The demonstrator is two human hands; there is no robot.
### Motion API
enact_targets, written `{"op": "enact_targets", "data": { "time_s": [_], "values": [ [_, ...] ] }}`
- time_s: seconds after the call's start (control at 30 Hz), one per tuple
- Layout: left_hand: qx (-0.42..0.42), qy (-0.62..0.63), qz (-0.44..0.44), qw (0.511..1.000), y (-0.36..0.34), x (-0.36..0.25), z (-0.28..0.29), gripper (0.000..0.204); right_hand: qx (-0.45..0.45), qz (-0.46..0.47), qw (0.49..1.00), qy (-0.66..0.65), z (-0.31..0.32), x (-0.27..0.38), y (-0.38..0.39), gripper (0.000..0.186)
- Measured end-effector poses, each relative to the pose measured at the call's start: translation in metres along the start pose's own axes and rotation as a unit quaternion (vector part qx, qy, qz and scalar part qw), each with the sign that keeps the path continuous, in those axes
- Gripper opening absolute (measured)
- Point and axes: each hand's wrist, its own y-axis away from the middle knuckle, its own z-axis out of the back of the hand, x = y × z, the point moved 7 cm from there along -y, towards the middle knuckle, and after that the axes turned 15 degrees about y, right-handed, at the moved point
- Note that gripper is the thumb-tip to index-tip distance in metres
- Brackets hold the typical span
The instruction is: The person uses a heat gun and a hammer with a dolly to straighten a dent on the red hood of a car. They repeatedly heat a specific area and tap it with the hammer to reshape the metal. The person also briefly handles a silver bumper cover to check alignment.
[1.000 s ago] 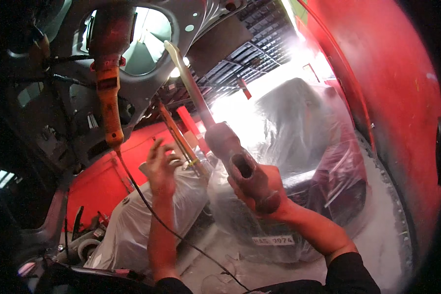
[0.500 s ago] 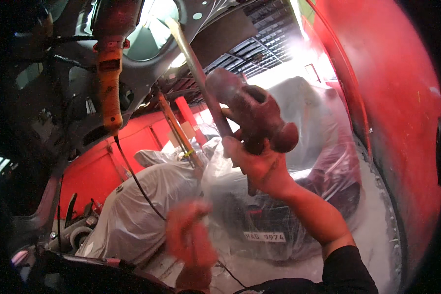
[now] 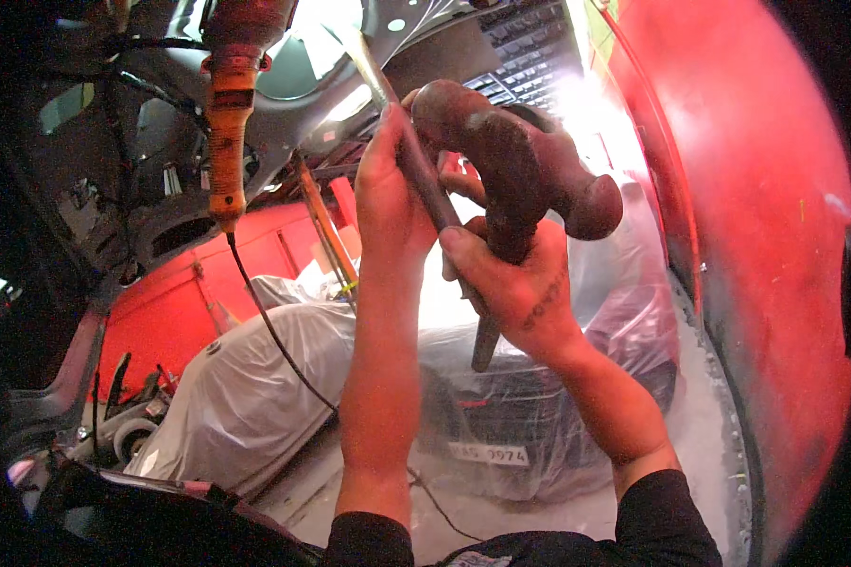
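Both my arms are raised toward the underside of a dark car panel (image 3: 293,123). My left hand (image 3: 392,198) is closed around a long, slanting metal bar (image 3: 425,181), thumb along its side. The bar's upper end reaches a bright round opening in the panel. Lower on the same bar, my right hand (image 3: 525,288) also grips a hammer (image 3: 529,156) with a worn, rusty brown head. The right fingers close around both tools, with the hammer head just above the fist. Most of the hammer's handle is hidden by the hand.
An orange-handled corded tool (image 3: 229,142) hangs left of my hands, its black cable (image 3: 274,350) trailing down. Behind stand a car under clear plastic sheeting (image 3: 558,416) and another shape under a pale cover (image 3: 255,378). A red wall (image 3: 766,236) runs along the right.
My left hand has come up from below and closed on the metal bar. My right hand, with the hammer and bar, has shifted slightly right and down.
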Motion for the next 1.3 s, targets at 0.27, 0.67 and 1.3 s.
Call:
{"op": "enact_targets", "data": {
  "time_s": [0.27, 0.67, 1.3],
  "values": [
    [-0.028, -0.074, -0.035, 0.996, -0.032, -0.006, -0.003, 0.027, -0.004, -0.055, 0.997, 0.054, 0.018, 0.004, -0.007, 0.043],
    [-0.03, -0.097, -0.015, 0.995, -0.077, -0.003, -0.005, 0.023, -0.081, 0.005, 0.946, 0.315, 0.065, -0.04, 0.068, 0.057],
    [-0.031, -0.06, -0.035, 0.997, -0.08, -0.009, -0.026, 0.025, -0.032, 0.041, 0.906, 0.42, 0.068, -0.016, 0.083, 0.024]
  ]
}}
